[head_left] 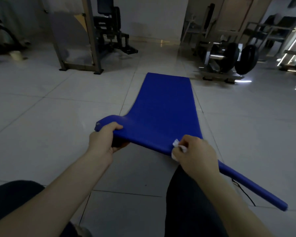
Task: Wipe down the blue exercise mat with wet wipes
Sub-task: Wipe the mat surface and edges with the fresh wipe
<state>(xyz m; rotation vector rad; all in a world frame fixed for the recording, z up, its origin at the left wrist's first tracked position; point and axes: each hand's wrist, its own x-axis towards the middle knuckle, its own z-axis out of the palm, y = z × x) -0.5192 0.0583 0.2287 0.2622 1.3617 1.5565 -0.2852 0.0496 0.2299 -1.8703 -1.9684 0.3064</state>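
Blue exercise mat [164,106] runs away over the tiled floor [58,100], its near edge lifted — my left hand [102,141] curled round the left corner, my right hand [195,154] pinching a crumpled wet wipe [176,144] against the rim, so I'd hold it taut, wiping along; no writing legible.

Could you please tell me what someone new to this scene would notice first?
The bright blue exercise mat stands out, running away down the middle of the pale tiled floor with its near end lifted. The left hand grips its near left corner, while the right hand holds a white wet wipe at the near edge. Dark weight plates sit at the far right.
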